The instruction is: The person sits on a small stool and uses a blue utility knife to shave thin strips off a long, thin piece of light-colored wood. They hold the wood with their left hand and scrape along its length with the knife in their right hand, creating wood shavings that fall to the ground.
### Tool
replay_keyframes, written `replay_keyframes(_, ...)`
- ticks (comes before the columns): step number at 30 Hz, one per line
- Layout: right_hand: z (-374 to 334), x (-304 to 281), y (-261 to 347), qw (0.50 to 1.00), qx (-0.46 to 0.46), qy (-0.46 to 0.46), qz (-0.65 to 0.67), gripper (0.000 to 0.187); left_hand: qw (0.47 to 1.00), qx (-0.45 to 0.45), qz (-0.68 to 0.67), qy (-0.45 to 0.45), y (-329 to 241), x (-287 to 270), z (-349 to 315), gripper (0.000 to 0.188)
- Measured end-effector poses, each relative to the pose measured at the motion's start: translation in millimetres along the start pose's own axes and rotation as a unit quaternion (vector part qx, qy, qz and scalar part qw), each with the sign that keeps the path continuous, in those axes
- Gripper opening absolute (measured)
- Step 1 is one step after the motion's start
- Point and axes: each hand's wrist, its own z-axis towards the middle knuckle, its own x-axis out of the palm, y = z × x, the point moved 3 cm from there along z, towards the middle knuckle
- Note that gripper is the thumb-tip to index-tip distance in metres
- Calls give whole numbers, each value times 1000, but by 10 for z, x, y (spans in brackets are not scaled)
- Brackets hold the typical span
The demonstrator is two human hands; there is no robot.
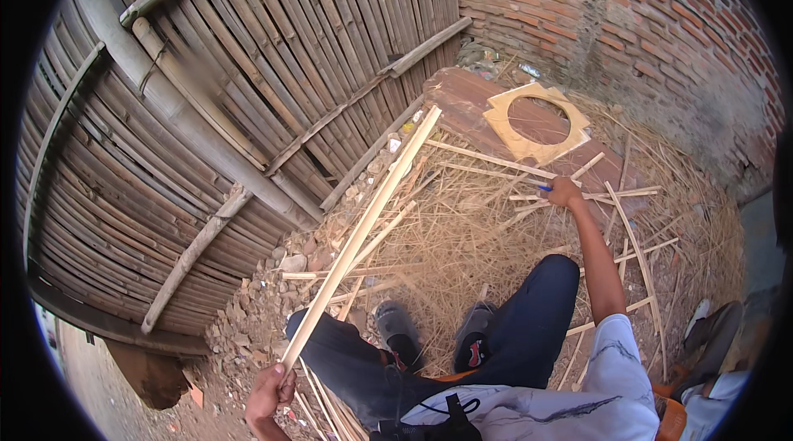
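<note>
My left hand (271,391) is closed round the near end of a long, pale bamboo strip (363,230). The strip slants up and away past my left knee. My right arm reaches out over the shavings, and its hand (566,191) is closed on a slim object with a blue part (543,187) poking out to the left. The fingers hide the rest of it, so its kind cannot be made out. Close by this hand, a thin bamboo stick (491,158) runs up to the fingers; I cannot tell whether they touch it.
Shavings (471,226) cover the ground round my shoes, with loose sticks (640,259) at right. A cardboard piece with a round hole (498,118) lies on a brown board (462,97). A bamboo wall (330,53) and brick wall (529,3) stand beyond. Another person's leg (719,329) shows at right.
</note>
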Motion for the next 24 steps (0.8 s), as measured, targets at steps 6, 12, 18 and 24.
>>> replay_keyframes(6, -722, -483, 1160, 849, -14, 2, 528, 54, 996, -11, -61, 61, 382, 25, -32, 59)
replay_keyframes(12, -1536, -667, 2099, 597, -137, 61, 788, 58, 990, -49, -57, 120, 570, 207, 242, 61)
replay_keyframes(18, -1822, -673, 2483, 676, -107, 21, 729, 51, 978, -64, 43, 195, 664, 204, 381, 52)
replay_keyframes(24, -1903, -686, 2453, 668, -35, -67, 740, 23, 957, 0, 104, 269, 664, 248, 585, 50)
